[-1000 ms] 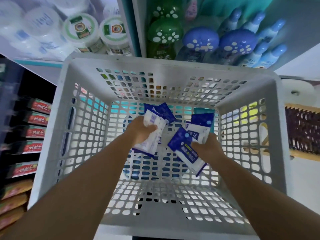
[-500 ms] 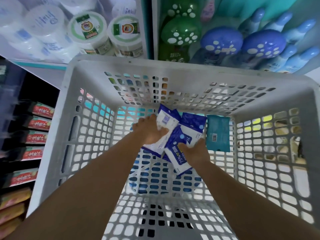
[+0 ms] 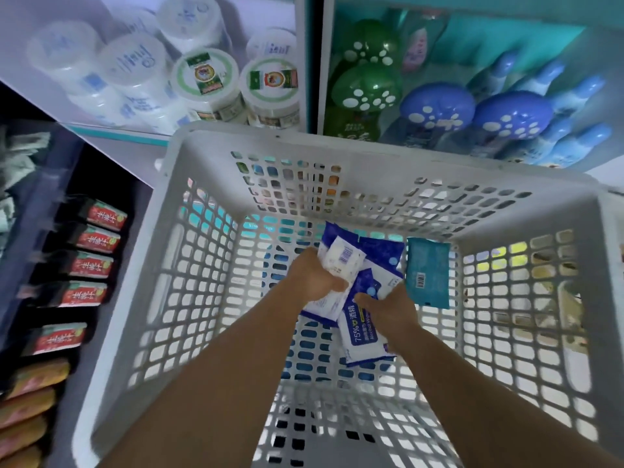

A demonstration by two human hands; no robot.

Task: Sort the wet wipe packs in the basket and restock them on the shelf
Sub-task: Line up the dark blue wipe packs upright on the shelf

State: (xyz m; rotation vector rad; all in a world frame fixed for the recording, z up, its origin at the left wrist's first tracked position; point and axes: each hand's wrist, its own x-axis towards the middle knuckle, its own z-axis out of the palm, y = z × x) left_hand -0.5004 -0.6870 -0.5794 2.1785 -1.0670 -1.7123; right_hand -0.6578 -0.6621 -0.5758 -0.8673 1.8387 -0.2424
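Both hands reach down into the white lattice basket [image 3: 216,157]. The left hand [image 3: 312,276] curls its fingers round a white pack [image 3: 341,260] showing a barcode, over a blue-edged pack. The right hand [image 3: 386,310] grips a blue-and-white pack [image 3: 359,336] printed "75%" and "Alcohol" — its fingers curl under, out of sight. A teal pack [image 3: 427,273] with a barcode leans against the basket's right wall, just beside the right hand. Left of the basket — red-labelled packets [image 3: 98,238], writing too blurred to read.

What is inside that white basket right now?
Inside the basket: blue-and-white wipe packs held by the left hand and right hand, and a teal pack against the right wall. Anything under the hands is hidden.
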